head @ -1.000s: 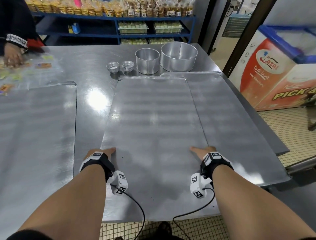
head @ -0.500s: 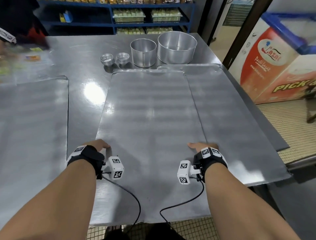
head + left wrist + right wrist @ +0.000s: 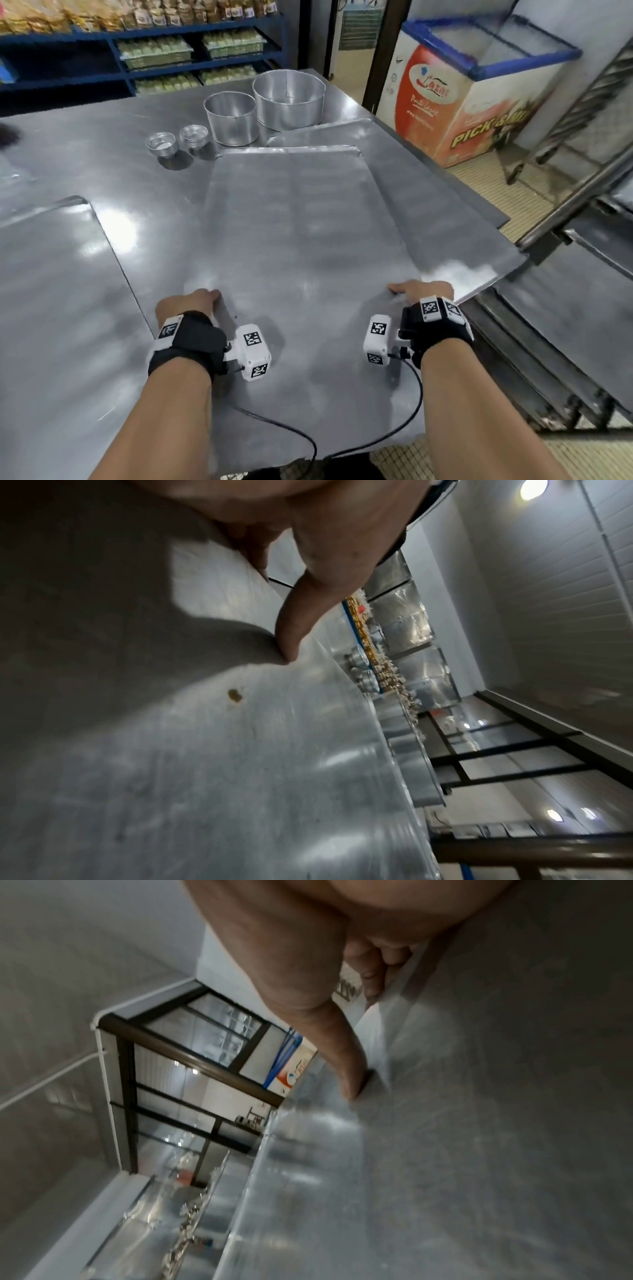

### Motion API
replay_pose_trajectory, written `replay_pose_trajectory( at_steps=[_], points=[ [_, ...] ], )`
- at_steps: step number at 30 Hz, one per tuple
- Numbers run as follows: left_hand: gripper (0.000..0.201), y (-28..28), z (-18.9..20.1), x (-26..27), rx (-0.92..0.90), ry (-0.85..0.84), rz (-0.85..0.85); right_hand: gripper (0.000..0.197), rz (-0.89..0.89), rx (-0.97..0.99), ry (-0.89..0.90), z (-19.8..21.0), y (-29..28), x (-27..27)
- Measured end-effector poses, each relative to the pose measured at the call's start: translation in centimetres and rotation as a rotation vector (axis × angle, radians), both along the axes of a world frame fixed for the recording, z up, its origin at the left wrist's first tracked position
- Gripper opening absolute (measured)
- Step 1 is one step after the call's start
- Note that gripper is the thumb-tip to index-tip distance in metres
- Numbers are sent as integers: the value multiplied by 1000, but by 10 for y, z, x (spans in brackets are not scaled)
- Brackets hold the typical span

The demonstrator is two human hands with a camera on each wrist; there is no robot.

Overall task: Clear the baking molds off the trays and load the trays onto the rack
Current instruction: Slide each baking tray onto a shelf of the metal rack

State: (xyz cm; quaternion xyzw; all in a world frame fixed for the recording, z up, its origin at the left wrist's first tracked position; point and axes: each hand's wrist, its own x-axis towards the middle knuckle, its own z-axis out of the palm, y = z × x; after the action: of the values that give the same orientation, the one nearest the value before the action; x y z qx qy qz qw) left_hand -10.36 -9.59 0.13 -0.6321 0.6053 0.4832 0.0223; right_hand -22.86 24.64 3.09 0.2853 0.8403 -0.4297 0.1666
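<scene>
Nearest: left hand and right hand gripping the two long edges of the top tray, thumbs pressed on its upper face, remaining fingers curled under the rim, as the wrist views show. Left thumb flat on the metal with a small brown speck just ahead of it; right thumb likewise laid along the raised edge. Near end of the tray jutting past the table edge toward the body, between the forearms. Under the right hand and beyond it, a second tray overlapped by the gripped one, its right corner overhanging the table. Left of the left hand, well apart, a third tray lying flat. Past the far end of the gripped tray: two small foil molds side by side, then a medium round mold and a large round mold, all upright on the bare table, off the trays. Right of the right hand, lower down, the rack with sheets in it. Farthest back, blue shelves of packaged goods and a chest freezer.
</scene>
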Motion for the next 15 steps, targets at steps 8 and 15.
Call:
replay_pose_trajectory(
  at_steps=[8, 15],
  points=[
    [44, 26, 34, 5, -70, 159, -169, 45, -321, 39, 69, 29, 40, 79],
    [31, 86, 56, 10, -35, 246, -371, 45, -555, -50, 149, 56, 100, 162]
  ],
)
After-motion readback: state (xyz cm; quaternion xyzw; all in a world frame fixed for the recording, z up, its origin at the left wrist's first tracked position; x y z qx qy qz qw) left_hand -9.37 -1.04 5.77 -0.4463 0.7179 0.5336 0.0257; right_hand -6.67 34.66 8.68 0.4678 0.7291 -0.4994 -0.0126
